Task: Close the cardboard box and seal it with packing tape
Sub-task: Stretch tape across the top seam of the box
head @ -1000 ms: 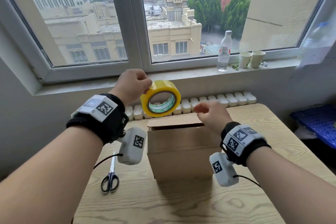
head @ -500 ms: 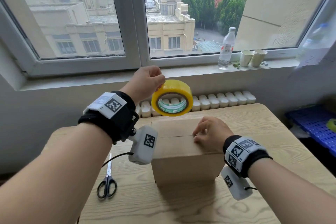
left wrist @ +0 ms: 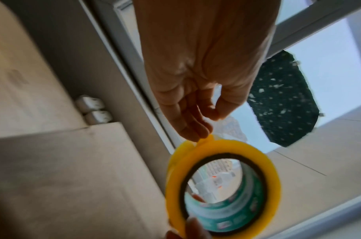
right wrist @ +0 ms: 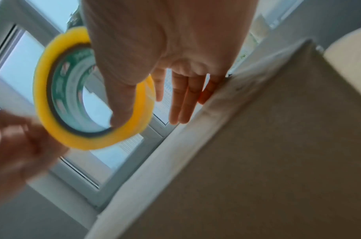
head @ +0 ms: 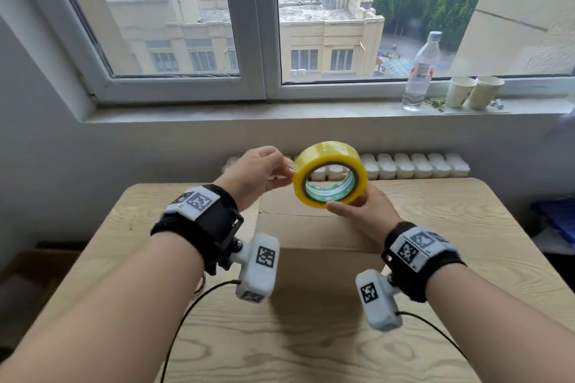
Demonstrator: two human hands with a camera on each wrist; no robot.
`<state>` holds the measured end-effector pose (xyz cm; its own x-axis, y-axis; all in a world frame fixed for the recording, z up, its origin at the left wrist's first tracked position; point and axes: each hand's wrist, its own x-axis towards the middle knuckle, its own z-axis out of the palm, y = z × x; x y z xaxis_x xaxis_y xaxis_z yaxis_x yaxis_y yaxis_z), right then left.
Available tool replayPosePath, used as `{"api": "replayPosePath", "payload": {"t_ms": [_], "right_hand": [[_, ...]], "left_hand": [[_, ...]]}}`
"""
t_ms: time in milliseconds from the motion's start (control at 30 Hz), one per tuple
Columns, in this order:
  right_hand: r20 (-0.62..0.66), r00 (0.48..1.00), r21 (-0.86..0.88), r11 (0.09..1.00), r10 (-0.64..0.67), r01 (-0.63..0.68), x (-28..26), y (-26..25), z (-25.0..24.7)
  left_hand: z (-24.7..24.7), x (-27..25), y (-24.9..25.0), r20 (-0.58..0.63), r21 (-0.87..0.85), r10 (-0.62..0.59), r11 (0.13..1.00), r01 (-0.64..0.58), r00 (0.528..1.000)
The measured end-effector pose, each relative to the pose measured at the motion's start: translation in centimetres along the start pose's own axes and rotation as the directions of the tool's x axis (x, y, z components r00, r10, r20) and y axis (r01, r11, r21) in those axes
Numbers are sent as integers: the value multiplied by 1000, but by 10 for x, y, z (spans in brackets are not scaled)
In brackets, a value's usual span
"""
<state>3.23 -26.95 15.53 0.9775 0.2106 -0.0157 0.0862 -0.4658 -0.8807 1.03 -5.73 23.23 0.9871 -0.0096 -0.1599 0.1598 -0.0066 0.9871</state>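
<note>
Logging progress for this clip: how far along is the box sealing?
Done: brown cardboard box has flaps folded shut. In hand: right hand holds the yellow packing tape roll; left hand pinches its free end. Left: no tape on the seam yet.

No legible writing anywhere in these views.

The tape roll [head: 329,174] has a green and white printed core liner, but its lettering is too blurred to read in any view. The wristbands [head: 195,200] and the camera pods [head: 260,270] carry black-and-white square marker codes, no words. The water bottle [head: 420,71] label is too small to read.
</note>
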Motion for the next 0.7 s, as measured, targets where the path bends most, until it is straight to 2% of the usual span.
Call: {"api": "replayPosePath", "payload": {"t_ms": [67,200,467,700], "right_hand": [[-29,999,83,996,-19,21,3,-1,1],[-4,999,84,996,-36,36,5,-5,0],[-28,999,-204,978,-42,35,7,-12,-7],[-36,995,-313,947,-92,76,7,-22,-2]], "left_hand": [[0,-3,-16,-35,-72,-29,997,27,999],[-2,-5,-35,-125,-126,-98,989,82,987],[-22,-1,-40,-236,-29,-135,991,132,962],[-69,-6,-59,-259,153,-176,963,221,950]]}}
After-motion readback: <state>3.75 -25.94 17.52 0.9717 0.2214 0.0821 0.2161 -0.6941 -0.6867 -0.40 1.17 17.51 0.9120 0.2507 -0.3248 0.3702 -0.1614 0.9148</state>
